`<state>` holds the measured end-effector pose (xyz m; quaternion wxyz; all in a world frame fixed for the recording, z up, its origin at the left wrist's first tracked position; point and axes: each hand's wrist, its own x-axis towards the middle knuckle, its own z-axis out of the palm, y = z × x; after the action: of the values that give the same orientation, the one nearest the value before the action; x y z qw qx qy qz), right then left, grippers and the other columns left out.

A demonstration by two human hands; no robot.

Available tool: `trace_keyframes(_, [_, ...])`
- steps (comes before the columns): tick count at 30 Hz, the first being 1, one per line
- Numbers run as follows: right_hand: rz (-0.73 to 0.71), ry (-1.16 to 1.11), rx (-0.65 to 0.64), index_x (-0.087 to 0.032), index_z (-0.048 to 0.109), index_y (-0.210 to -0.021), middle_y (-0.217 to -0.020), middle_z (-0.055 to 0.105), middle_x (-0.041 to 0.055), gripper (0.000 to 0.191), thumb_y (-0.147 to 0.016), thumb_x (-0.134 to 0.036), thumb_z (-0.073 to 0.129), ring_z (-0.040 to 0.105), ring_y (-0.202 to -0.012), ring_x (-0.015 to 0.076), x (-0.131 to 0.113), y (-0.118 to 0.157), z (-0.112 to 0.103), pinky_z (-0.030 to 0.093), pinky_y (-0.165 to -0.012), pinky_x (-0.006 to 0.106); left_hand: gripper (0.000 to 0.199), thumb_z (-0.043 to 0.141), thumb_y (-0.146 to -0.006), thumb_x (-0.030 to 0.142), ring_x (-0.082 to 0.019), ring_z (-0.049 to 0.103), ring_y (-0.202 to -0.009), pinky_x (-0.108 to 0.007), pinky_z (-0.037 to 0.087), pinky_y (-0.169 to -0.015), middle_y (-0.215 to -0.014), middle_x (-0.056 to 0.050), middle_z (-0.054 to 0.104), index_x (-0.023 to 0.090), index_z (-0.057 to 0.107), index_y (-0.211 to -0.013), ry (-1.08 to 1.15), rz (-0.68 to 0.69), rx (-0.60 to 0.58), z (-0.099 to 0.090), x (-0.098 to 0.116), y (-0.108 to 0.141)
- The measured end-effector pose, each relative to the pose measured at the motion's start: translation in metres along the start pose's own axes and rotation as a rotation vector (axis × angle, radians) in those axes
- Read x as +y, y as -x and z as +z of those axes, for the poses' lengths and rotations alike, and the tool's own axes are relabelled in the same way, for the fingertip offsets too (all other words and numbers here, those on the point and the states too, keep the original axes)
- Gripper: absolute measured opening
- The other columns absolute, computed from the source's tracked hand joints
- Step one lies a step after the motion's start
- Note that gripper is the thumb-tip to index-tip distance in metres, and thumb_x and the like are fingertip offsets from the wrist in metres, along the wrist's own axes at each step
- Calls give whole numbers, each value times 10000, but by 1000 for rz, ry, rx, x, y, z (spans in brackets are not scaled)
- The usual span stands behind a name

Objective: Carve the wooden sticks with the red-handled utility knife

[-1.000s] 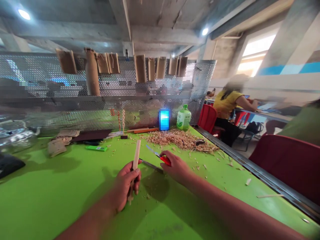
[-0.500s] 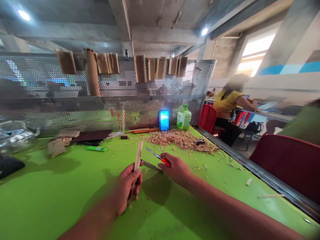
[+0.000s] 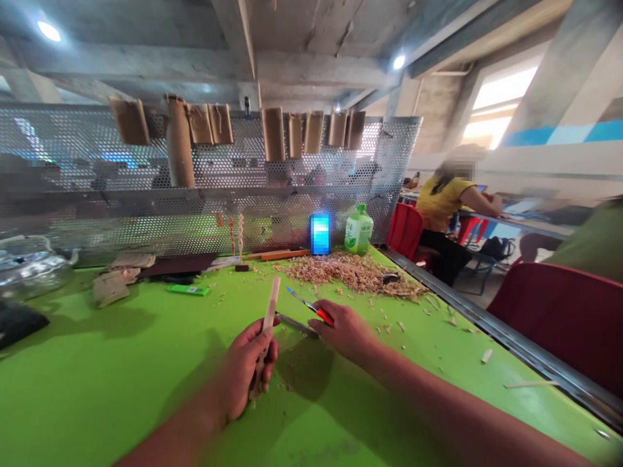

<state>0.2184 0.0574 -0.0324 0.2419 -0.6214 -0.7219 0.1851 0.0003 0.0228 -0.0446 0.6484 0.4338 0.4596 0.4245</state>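
Note:
My left hand (image 3: pixel 253 363) is wrapped round a pale wooden stick (image 3: pixel 271 303), held upright and tilted slightly right. The stick's lower part is partly hidden by my fingers. My right hand (image 3: pixel 346 329) grips a red-handled utility knife (image 3: pixel 324 316), its blade extended up and left towards the stick but apart from it. A dark, slim metal tool (image 3: pixel 298 324) lies on the green table between my hands; its kind is not clear. Beyond the hands spreads a heap of wood shavings (image 3: pixel 341 271).
At the back stand a green tea bottle (image 3: pixel 359 232), a glowing screen (image 3: pixel 320 233) and a twisted wooden carving (image 3: pixel 241 240). A green packet (image 3: pixel 187 290) and a silver kettle (image 3: pixel 34 263) are on the left. A perforated metal panel (image 3: pixel 219 168) borders the green table (image 3: pixel 121 363). Another person (image 3: pixel 442 201) sits at right.
Both hands keep nearly the same place and grip. The stick and the knife have shifted only very slightly.

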Motion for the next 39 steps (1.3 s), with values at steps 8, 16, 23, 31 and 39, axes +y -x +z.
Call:
trace_keyframes(8, [-13, -9, 21, -263, 653, -1149, -924, 713, 46, 369, -826, -422, 573, 614, -749, 204, -2, 1, 0, 354, -589, 266, 451, 586, -828, 400, -50, 414, -411, -164, 344, -355, -682, 60, 533, 234, 484, -1235, 7, -9, -6, 2, 4, 1])
trace_keyframes(16, [-96, 186, -24, -195, 674, -882, -779, 673, 37, 248, -876, -390, 521, 518, -622, 134, -5, -2, 7, 250, -529, 242, 281, 569, -827, 437, -49, 363, -378, -168, 308, -353, -579, 75, 485, 197, 529, -966, -38, -15, -54, 7, 5, 4])
trace_keyframes(23, [-126, 302, -38, -244, 659, -1040, -793, 703, 38, 262, -894, -331, 461, 551, -602, 143, -10, -4, 17, 227, -504, 245, 268, 469, -892, 453, -52, 300, -361, -173, 234, -347, -505, 79, 422, 192, 501, -842, -101, -30, -84, 14, 9, 12])
trace_keyframes(31, [-146, 442, 0, -274, 618, -1140, -864, 726, 56, 283, -912, -265, 451, 624, -684, 185, -16, -7, 9, 271, -537, 262, 224, 500, -888, 416, -44, 284, -387, -165, 241, -384, -521, 92, 383, 197, 471, -851, -58, -13, -202, 12, 11, 10])
trace_keyframes(39, [121, 451, 223, -270, 590, -1260, -865, 716, 77, 365, -928, -296, 442, 643, -728, 217, 32, -36, -24, 326, -585, 273, 422, 557, -866, 392, -31, 271, -401, -169, 224, -347, -708, 66, 479, 213, 459, -1235, -19, -17, -267, 16, 6, 19])
